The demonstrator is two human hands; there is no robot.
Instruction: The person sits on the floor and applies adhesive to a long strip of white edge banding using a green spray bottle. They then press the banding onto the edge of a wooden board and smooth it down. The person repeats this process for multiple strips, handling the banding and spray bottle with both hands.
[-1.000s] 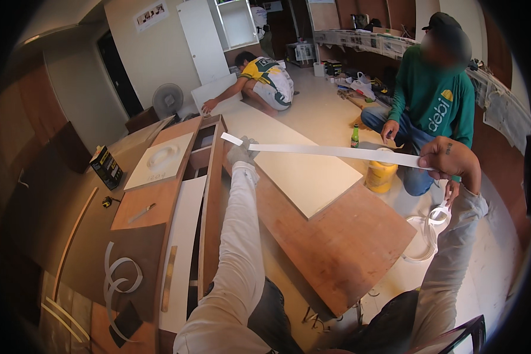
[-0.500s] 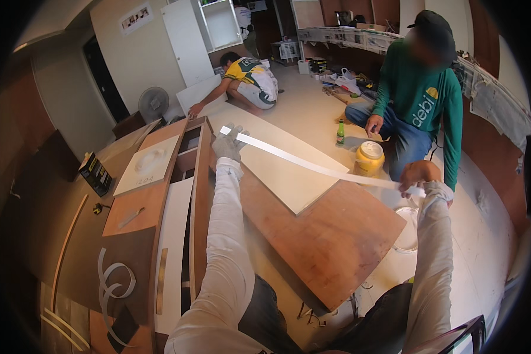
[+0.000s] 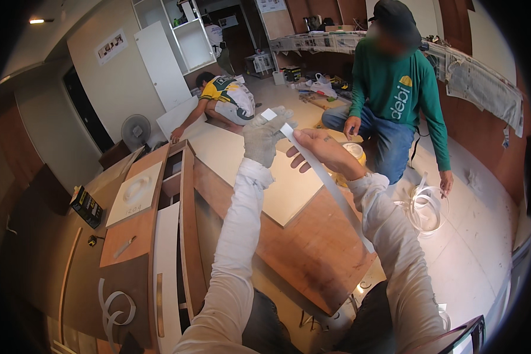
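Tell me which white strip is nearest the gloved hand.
The long strip in the left hand; the curled strip on the bench and coil on the floor lie farther off.

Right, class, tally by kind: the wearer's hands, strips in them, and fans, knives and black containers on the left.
Left hand plus right hand: 2
White strip in hand: 1
Fan: 1
Knife: 1
Black container: 1
Total: 6

The single head-worn fisheye looks down and forward from above the person's forearms [image 3: 236,227], the left hand [image 3: 261,141] and right hand [image 3: 330,154] near mid-frame, the brown board [image 3: 318,262] below them, and the white shelf [image 3: 196,42] far off up top.
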